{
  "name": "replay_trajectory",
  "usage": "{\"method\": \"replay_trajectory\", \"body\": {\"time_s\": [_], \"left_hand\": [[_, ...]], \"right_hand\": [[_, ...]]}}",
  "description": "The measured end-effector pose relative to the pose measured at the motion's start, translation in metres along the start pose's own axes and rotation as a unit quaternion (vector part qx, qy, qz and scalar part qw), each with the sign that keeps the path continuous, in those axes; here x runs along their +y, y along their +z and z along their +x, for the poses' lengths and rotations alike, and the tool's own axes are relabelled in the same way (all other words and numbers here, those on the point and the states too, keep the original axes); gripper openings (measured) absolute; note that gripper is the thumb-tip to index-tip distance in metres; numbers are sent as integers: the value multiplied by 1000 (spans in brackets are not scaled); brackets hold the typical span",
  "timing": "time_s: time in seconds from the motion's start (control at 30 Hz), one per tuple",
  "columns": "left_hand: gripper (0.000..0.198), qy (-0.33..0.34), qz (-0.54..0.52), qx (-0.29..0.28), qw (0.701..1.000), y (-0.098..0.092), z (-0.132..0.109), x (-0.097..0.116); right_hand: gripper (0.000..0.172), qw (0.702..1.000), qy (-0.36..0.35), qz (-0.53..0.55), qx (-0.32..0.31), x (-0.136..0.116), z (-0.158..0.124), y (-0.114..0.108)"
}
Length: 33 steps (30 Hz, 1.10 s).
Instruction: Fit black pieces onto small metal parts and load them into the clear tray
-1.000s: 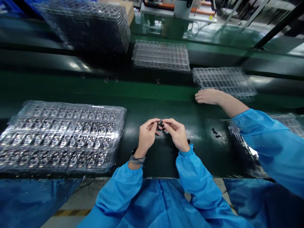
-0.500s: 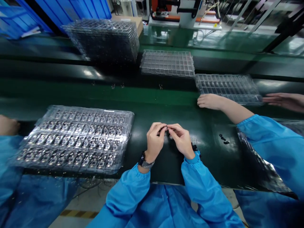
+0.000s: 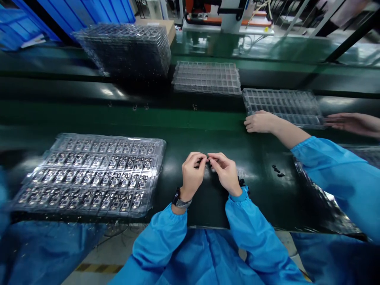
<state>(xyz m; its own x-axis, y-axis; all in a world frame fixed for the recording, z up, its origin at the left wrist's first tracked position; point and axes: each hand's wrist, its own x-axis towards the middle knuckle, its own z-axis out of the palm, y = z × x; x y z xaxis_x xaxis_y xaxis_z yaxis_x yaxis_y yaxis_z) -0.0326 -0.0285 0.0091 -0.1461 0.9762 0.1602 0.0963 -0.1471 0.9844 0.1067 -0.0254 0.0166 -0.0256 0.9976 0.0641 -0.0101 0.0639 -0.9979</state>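
Held: one small black part (image 3: pixel 207 160), pinched between the fingers of my left hand (image 3: pixel 192 176) and right hand (image 3: pixel 226 172), above the dark green table (image 3: pixel 213 209). Remaining: loose black pieces (image 3: pixel 277 170) (only a few); clear plastic tray of circuit boards (image 3: pixel 89 176), full.

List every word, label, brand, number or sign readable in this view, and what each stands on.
Nothing can be read. The circuit boards in the clear plastic tray carry markings too small and blurred to read, and the wrist strap on the left wrist shows no legible text.
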Motion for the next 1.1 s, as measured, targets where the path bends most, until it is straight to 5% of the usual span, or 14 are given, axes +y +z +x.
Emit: {"method": "replay_trajectory", "body": {"time_s": [0.27,1.1], "left_hand": [[18,-88,-142,-25,986,3,5,5],[28,-162,-168,-101,967,-2,7,7]], "right_hand": [[14,992,-55,-99,59,-1,0,2],[19,992,-54,-108,-25,-6,3,-11]]}}
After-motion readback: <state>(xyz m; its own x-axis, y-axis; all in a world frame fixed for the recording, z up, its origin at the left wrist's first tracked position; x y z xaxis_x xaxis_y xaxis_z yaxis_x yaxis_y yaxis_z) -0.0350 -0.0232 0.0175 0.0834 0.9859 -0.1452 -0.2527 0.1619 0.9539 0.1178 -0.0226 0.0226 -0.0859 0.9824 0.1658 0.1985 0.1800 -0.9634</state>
